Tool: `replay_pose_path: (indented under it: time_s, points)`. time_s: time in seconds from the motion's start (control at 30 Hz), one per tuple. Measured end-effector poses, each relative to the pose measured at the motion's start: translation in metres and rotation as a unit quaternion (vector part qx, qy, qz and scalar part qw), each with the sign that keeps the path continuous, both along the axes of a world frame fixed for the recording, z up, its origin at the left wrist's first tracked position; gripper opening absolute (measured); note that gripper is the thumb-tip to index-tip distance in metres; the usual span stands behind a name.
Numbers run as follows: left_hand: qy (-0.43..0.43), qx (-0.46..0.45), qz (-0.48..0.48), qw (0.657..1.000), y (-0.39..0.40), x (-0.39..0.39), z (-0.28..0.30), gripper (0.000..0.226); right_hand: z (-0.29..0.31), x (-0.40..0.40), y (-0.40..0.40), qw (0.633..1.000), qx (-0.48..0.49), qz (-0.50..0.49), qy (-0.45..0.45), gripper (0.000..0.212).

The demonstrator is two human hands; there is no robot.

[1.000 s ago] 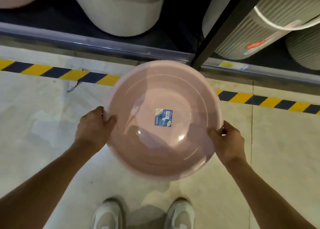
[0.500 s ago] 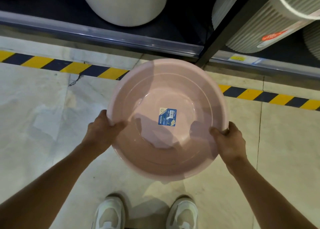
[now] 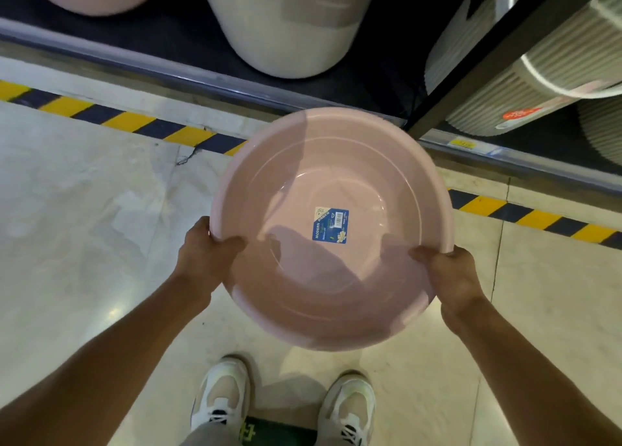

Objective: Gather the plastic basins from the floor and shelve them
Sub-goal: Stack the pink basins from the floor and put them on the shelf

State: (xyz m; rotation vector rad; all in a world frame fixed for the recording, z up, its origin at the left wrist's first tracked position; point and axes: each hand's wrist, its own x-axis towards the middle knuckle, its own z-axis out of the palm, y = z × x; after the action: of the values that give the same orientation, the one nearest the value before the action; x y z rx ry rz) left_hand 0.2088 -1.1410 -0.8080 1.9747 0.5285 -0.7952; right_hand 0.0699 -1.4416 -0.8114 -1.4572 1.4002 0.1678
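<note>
Head view, looking down: we hold a pink plastic basin (image 3: 331,270) between our hands, its open side up and a blue label (image 3: 330,225) stuck at its bottom. Our left hand (image 3: 205,255) clamps its left rim, our right hand (image 3: 449,274) its right rim, thumbs inside. Beyond our hands lie a striped floor line (image 3: 128,122) and a dark shelf (image 3: 188,41) with a white bucket (image 3: 286,24). Below our hands, white sneakers (image 3: 220,402).
</note>
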Motion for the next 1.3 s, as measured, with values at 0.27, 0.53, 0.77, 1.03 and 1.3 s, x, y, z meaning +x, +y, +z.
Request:
replay_pose_path:
  time_s: [0.27, 0.53, 0.77, 1.03, 1.3]
  points:
    - [-0.04, -0.04, 0.122, 0.991, 0.067, 0.004, 0.192, 0.059, 0.195, 0.067, 0.041, 0.995, 0.035, 0.06, -0.076, 0.017]
    - [-0.115, -0.018, 0.236, 0.965, 0.144, -0.02, 0.5, 0.024, 0.518, 0.104, 0.112, 0.97, 0.108, 0.169, -0.14, 0.057]
    - [-0.224, -0.077, 0.32, 0.917, 0.208, -0.087, 0.724, 0.046, 0.724, 0.112, 0.17, 0.916, 0.106, 0.298, -0.246, 0.047]
    - [-0.313, -0.084, 0.419, 0.848, 0.3, -0.176, 0.824, 0.044, 0.834, 0.121, 0.289, 0.852, 0.13, 0.413, -0.294, 0.053]
    - [-0.374, -0.027, 0.471, 0.798, 0.419, -0.213, 0.85, 0.065, 0.861, 0.137, 0.442, 0.794, 0.189, 0.491, -0.303, 0.059]
